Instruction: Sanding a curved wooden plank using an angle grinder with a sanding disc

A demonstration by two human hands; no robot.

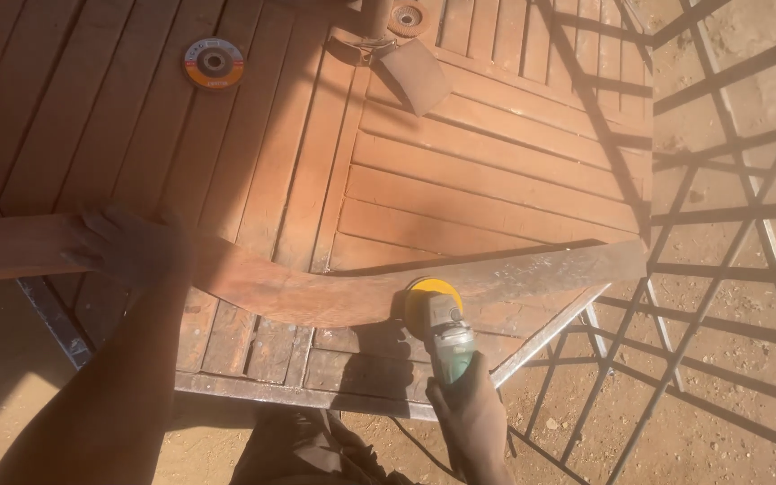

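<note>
A long curved wooden piece (316, 296) lies across a slatted reddish wooden panel (460, 180). My left hand (127, 247) presses flat on the piece's left part. My right hand (471, 404) grips the green body of an angle grinder (442, 328). Its yellow disc (430, 296) sits against the lower edge of the curved piece near the middle. A cord runs down from the grinder past my legs.
A spare grinding disc (214, 63) lies on the panel at top left. A flat metal piece (415, 76) and a round part (408, 15) sit at the top. A metal frame (541, 337) edges the panel. Sandy ground (729, 377) with lattice shadows is at right.
</note>
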